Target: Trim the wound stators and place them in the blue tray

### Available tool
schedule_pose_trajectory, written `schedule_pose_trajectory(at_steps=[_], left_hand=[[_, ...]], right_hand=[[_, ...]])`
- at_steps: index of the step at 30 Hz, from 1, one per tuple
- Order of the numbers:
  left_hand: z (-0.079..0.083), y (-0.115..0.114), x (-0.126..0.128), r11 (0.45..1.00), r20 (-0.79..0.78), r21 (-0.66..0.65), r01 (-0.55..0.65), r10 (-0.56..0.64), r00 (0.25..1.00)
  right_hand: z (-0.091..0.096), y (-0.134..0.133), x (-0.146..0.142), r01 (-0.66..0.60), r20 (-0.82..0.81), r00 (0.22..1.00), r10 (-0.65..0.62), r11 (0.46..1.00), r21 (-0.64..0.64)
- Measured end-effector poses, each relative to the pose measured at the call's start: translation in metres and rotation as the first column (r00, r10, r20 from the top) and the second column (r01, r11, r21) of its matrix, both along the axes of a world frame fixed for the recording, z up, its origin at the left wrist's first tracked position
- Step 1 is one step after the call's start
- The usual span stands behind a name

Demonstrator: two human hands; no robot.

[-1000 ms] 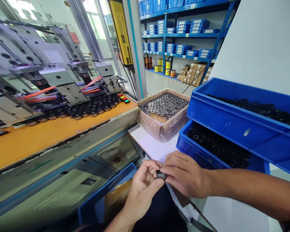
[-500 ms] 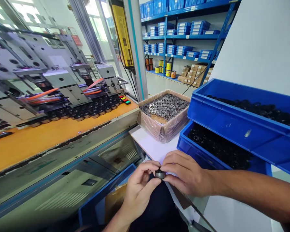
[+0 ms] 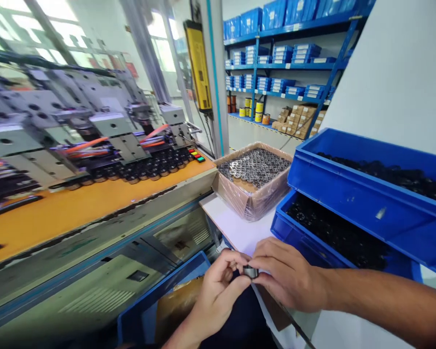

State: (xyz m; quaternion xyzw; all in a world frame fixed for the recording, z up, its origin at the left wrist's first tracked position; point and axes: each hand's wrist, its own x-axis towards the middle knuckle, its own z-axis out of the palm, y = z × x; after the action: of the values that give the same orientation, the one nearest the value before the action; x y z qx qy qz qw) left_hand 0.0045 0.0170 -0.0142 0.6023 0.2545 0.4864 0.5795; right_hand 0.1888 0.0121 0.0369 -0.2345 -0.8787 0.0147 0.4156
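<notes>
Between both hands, low in the middle of the head view, is a small round metal ring-like part (image 3: 251,272) with a dark top. My left hand (image 3: 223,286) pinches it from the left with thumb and fingers. From the right, my right hand (image 3: 285,271) grips the same part, its fingertips over the top and side. The fingers hide much of the part. Beyond the hands stands a plastic-lined carton (image 3: 252,206) holding many small metal-and-black round parts (image 3: 261,167).
Two stacked blue bins (image 3: 352,182) with black parts stand at the right. On the left, an orange bench top (image 3: 94,203) carries rows of dark round parts (image 3: 148,167) before a machine (image 3: 119,133). A blue crate (image 3: 138,305) lies below. Shelves (image 3: 294,68) stand behind.
The view has swung slightly, so the surroundings sit further right and lower. Both hands still hold the part, which now shows more of its shiny metal side.
</notes>
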Motion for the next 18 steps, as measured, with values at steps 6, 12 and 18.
schedule_pose_trajectory(at_steps=[6, 12, 18], left_hand=[[0.027, 0.039, -0.033, 0.919, -0.406, 0.326, -0.221, 0.347, 0.845], [0.08, 0.132, -0.153, 0.651, -0.552, 0.531, -0.543, 0.751, 0.361], [0.094, 0.187, -0.212, 0.549, -0.644, 0.589, -0.593, 0.762, 0.066]], right_hand=[[-0.007, 0.005, 0.016, 0.184, 0.194, 0.963, -0.19, 0.982, 0.046], [-0.01, 0.027, 0.04, 0.294, 0.207, 0.926, -0.317, 0.946, 0.137], [-0.009, 0.043, 0.05, 0.304, 0.27, 0.895, -0.354, 0.929, 0.21]])
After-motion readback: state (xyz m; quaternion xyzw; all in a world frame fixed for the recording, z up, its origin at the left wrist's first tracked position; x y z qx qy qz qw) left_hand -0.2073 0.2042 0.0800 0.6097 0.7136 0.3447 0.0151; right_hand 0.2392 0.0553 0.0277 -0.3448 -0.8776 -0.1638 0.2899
